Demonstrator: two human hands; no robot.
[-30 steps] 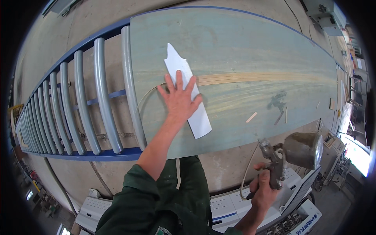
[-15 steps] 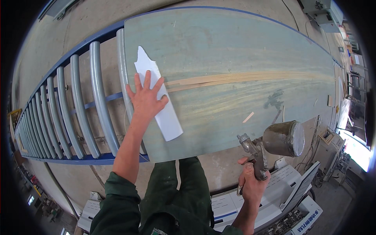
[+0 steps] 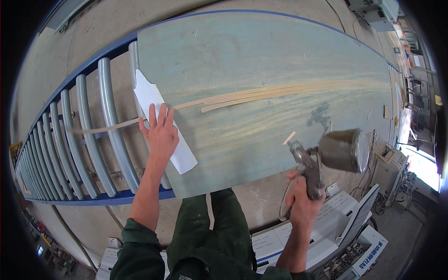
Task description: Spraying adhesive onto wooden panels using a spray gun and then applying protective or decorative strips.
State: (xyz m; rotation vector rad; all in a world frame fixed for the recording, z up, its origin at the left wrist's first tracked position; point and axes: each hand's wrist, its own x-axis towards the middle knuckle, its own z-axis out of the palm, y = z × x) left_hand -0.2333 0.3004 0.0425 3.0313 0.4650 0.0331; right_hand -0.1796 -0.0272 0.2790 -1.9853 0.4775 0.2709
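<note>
Spray gun (image 3: 311, 169) in right fingers (image 3: 301, 189); left fingers (image 3: 161, 115) spread on white sheet (image 3: 182, 154); machine panel (image 3: 369, 257) blue-lettered.

White sheet (image 3: 182, 151) overlies tan strip (image 3: 189, 104), spray gun (image 3: 310, 172) aloft.

near the lower right of the frame i see one slanting line of bold dark-blue characters (image 3: 372, 255) – printed on a white machine panel (image 3: 366, 245). at the bottom edge, left of centre, the pale print (image 3: 185, 277) on my dark green top (image 3: 140, 252) is too cut off to read – the bright screen (image 3: 422, 168) at far right is too washed out.
</note>
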